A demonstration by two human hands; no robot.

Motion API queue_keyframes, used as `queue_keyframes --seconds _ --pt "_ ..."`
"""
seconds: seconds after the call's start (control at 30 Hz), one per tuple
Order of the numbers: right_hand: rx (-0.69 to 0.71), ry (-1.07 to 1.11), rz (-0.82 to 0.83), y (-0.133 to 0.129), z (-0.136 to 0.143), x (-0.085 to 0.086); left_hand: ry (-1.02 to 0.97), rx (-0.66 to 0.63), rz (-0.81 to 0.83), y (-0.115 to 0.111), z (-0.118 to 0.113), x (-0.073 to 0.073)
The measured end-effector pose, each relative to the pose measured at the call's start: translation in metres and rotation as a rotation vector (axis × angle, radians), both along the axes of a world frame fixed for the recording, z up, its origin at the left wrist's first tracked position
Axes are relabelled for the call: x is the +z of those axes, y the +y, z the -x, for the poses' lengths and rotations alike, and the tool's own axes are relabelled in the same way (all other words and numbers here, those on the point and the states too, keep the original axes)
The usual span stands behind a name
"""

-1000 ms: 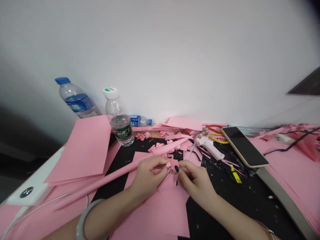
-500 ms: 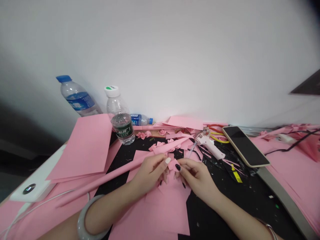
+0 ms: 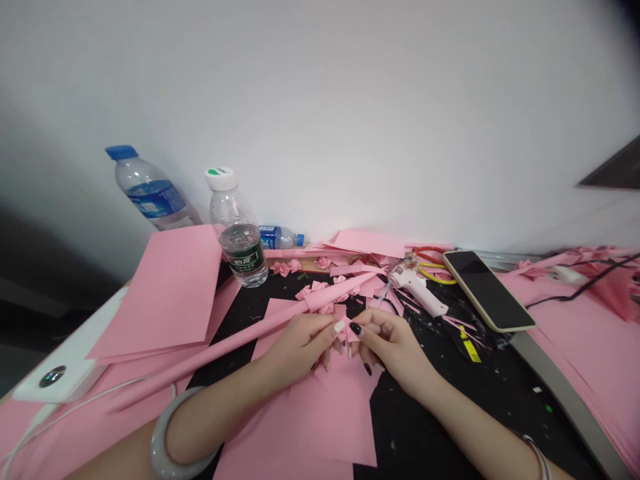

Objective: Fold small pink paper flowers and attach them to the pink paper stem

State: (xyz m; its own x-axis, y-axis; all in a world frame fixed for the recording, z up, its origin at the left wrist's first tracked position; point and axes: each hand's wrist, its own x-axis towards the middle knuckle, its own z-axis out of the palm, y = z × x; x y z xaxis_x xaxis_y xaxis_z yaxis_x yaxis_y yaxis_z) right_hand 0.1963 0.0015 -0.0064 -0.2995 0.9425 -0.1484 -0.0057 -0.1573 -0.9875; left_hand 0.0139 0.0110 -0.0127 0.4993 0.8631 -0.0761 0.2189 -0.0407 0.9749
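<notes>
A small piece of pink paper is pinched between my two hands near the middle of the view. My left hand is closed on its left side, the thumb with a white nail pressed on it. On the other side my right hand grips it between thumb and fingers; the nails I can see there are black. Both hands are above flat pink paper sheets on the black tabletop. Just beyond the fingers lie a long rolled pink paper tube and several small folded paper flowers.
A glue gun, a phone and yellow-handled scissors lie to the right. On the left stand a white-capped water bottle, a blue-capped bottle and a white device with a cable. A wall rises behind.
The fingertips of both hands have come closer together on the small paper piece, covering more of it. The whole view has shifted slightly.
</notes>
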Motion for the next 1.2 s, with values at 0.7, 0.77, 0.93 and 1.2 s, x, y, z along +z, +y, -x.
queue_keyframes --seconds 0.7,0.77,0.93,1.2 --pt "0.013 0.009 0.021 -0.0009 0.0016 -0.0027 -0.093 -0.049 0.251 0.0011 -0.0052 0.0036" --pt "0.013 0.009 0.019 -0.0008 0.0016 -0.0029 -0.135 -0.033 0.291 0.0020 -0.0060 0.0031" --pt "0.018 0.030 0.013 -0.0004 0.0011 -0.0040 -0.162 -0.006 0.347 0.0033 -0.0075 0.0028" --pt "0.017 0.015 0.022 -0.0003 0.0017 -0.0041 -0.160 0.020 0.362 0.0041 -0.0078 0.0020"
